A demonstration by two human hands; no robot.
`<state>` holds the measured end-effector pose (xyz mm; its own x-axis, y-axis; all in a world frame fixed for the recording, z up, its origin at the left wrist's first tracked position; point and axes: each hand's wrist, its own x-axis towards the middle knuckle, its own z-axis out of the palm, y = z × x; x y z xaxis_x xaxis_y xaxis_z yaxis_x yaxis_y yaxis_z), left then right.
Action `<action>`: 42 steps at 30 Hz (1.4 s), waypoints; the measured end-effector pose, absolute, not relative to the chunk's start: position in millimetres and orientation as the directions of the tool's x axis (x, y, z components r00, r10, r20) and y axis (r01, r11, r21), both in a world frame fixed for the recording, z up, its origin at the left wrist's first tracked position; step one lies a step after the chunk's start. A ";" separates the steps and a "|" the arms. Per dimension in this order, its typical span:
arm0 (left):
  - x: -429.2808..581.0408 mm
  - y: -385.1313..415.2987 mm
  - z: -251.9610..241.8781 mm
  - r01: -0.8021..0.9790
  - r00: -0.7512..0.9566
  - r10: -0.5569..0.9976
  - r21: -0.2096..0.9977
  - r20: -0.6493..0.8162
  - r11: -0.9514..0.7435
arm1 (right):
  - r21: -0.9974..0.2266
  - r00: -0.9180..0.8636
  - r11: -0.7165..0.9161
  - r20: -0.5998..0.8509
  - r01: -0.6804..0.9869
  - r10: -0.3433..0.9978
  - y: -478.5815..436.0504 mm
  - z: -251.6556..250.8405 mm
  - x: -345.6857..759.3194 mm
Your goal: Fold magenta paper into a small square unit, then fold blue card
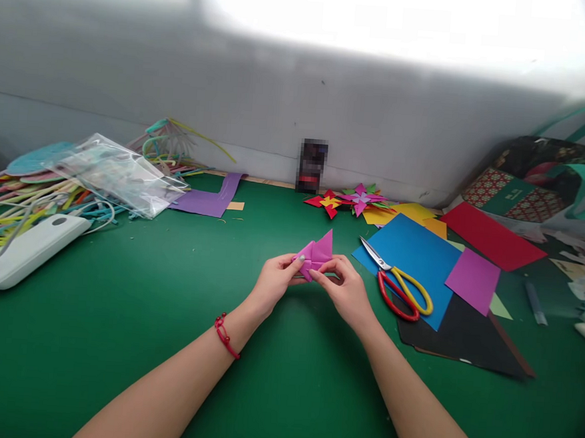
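Between my two hands, above the green tabletop [173,351], is a folded piece of pink-purple origami paper [315,252] with one pointed flap sticking up at its upper right. My left hand [274,281] pinches its left side, thumb on the front face. At the lower right edge, my right hand [345,288] is closed on the same paper with thumb and fingertips. Fingers behind the paper are partly hidden. To the right of my right hand lie scissors [386,269] with one red and one yellow handle, blades shut, on a blue paper sheet [415,244].
Folded paper flowers [359,198] lie near the wall. Red paper [491,236], a purple square [473,280] and black sheets [465,334] spread at the right. At left are a white power strip [30,251], a clear plastic bag [120,173] and purple paper [206,203]. A patterned bag [519,195] stands back right.
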<state>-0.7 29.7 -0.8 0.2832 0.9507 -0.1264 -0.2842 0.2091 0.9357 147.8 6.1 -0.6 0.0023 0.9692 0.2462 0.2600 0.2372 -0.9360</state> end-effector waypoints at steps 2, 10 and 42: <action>-0.7 30.3 -3.8 -0.311 0.272 0.956 0.930 -0.111 0.197 | -0.938 0.018 0.245 0.257 0.246 0.966 4.9 0.6 145.9; 2.9 28.7 -5.5 -0.342 0.254 0.965 0.927 -0.067 0.155 | -0.935 0.066 0.202 0.230 0.291 0.971 2.1 4.3 144.7; 1.4 33.3 -6.2 -0.330 0.326 0.944 0.931 -0.041 0.155 | -0.838 0.043 0.305 0.363 0.453 0.931 -1.0 9.0 144.5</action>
